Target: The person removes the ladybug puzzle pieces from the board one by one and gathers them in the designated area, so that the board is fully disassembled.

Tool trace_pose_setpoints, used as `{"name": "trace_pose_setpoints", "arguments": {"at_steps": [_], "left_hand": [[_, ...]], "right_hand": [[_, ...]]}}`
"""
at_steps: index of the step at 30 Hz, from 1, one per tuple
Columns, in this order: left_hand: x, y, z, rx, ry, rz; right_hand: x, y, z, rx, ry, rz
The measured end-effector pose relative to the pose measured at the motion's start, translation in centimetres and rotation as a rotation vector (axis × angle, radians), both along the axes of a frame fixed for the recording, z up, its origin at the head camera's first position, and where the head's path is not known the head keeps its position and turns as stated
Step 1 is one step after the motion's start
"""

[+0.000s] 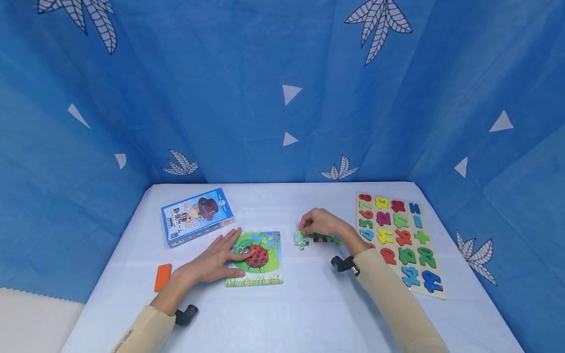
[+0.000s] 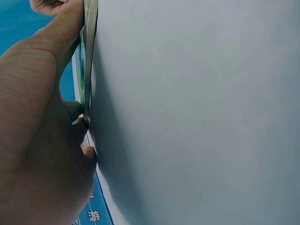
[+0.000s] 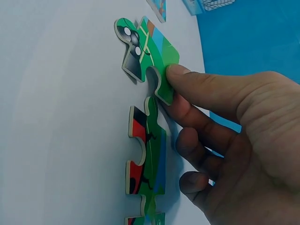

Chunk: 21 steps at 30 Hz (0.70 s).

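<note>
With fingers spread, my left hand [image 1: 214,260] rests on the left part of a square ladybug picture board [image 1: 269,269], thumb near its lower left edge. In the left wrist view the board's thin edge [image 2: 89,61] shows beside the fingers. My right hand [image 1: 324,223] pinches a green puzzle piece [image 3: 161,51] between thumb and index finger; the ladybug's eyes are printed on it. The piece is tilted at the end of a row of other puzzle pieces. The nearest of these, a red, black and green piece [image 3: 145,150], lies on the table [image 1: 309,304].
A blue card-game box [image 1: 196,215] lies behind my left hand, and an orange block [image 1: 163,277] sits left of that wrist. On the right, a wooden number board [image 1: 421,255] lies beyond my right forearm. Blue curtains [image 1: 265,113] surround the table's back and sides.
</note>
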<state>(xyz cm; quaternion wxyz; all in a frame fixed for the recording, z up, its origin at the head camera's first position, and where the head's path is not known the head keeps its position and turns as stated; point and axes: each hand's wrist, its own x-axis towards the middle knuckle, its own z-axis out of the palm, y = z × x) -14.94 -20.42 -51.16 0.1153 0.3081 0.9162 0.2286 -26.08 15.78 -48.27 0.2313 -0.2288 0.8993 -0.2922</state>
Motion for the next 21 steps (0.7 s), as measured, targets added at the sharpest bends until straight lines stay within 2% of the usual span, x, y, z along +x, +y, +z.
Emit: {"name": "trace_pose_setpoints", "arguments": {"at_steps": [8,13,21], "left_hand": [[0.02,0.02,0.12,-0.01,-0.007,0.002],[0.09,0.01,0.12,-0.009,-0.01,0.006],[0.11,-0.07,-0.02,-0.005,-0.002,-0.001]], "right_hand": [[-0.38,0.33,-0.41,0.001,0.017,-0.006],[-0.3,0.13,-0.33,-0.004,0.019,-0.033],[-0.14,-0.14,-0.73,-0.014,0.031,-0.031]]}}
